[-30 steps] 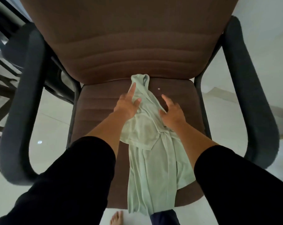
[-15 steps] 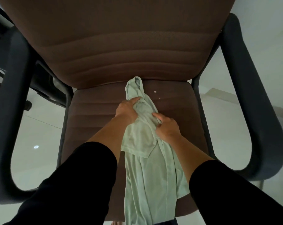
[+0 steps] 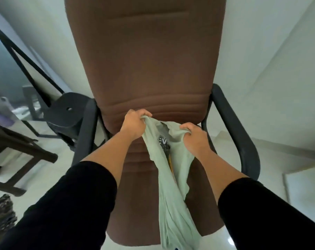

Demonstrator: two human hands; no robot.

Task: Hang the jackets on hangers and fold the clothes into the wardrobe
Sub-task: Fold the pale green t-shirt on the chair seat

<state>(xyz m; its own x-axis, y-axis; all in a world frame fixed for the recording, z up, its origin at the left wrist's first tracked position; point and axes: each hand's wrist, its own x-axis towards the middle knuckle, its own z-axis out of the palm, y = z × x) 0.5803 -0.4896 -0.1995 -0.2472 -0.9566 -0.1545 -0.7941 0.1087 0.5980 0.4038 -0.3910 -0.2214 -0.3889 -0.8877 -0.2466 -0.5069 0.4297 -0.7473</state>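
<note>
Your left hand [image 3: 134, 124] and right hand [image 3: 193, 137] each grip the top edge of the pale green shirt [image 3: 173, 186], held up over the brown chair [image 3: 149, 73]. The cloth hangs down between your black sleeves [image 3: 77, 201] (dark print shows near the collar).

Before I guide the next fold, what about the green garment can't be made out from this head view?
- Pale green shirt: its hem runs off the bottom edge, so the full length is cut off.
- Dark print: folds hide most of the lettering.
- Left hand and right hand: fingers curl into the cloth, tips hidden.
- Chair seat: partly covered by shirt and sleeves.
</note>
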